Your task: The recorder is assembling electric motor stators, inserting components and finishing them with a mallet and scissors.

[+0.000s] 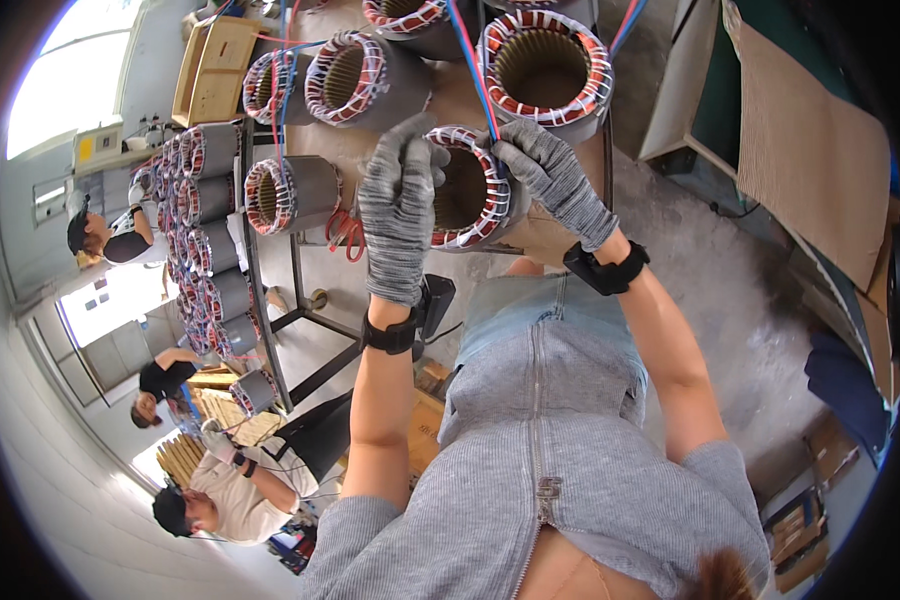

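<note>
A motor stator [497,205] stands on the table in front of me, its orange winding ring bound with white lacing. Blue and red lead wires [475,75] rise from its far right rim. My right hand [550,178], in a grey knit glove, pinches these leads at the rim. My left hand [398,205], gloved alike, is raised at the stator's left rim with its fingers bent together; whatever may be between them is hidden. Red-handled scissors [346,235] lie at the table edge, left of my left hand.
More stators stand around: a large one [547,75] behind, one [355,80] at the far left, a smaller one [290,195] nearer left. A wooden box [220,75] sits beyond. Stacked stators [205,225] and several co-workers are left. Cardboard [810,150] stands right.
</note>
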`<state>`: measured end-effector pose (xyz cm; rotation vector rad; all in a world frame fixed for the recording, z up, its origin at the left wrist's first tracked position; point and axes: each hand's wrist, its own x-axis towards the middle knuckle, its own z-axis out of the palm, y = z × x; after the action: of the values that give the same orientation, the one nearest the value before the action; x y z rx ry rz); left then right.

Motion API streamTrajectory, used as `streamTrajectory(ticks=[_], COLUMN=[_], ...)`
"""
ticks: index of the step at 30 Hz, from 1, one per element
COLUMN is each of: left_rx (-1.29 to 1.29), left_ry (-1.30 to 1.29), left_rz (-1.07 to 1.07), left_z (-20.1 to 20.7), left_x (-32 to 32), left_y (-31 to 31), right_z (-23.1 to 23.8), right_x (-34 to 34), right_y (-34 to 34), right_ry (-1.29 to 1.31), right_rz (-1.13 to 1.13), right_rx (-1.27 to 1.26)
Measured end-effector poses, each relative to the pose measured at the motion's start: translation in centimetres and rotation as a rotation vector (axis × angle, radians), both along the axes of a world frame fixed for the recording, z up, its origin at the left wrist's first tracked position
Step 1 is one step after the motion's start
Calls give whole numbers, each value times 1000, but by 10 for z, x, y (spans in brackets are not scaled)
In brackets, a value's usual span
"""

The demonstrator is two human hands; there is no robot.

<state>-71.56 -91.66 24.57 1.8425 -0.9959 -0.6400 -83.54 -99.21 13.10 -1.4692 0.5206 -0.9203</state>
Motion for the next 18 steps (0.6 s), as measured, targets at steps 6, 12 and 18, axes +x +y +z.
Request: streamTrajectory(ticks=[6, 12, 18], left_rx=[44, 14, 40], left_ry=[-86, -253, -307], left_rz=[-130, -147, 9], left_z=[-44, -56, -67], left_x=[-1, -23, -34], left_y=[-11, -4, 2], right_z=[-13, -26, -24], right_x=[-4, -13, -9], right_y=[11, 6, 6], right_ry=[-151, -171, -184], right_rz=[-94, -32, 126], right_rx=[138, 143, 253])
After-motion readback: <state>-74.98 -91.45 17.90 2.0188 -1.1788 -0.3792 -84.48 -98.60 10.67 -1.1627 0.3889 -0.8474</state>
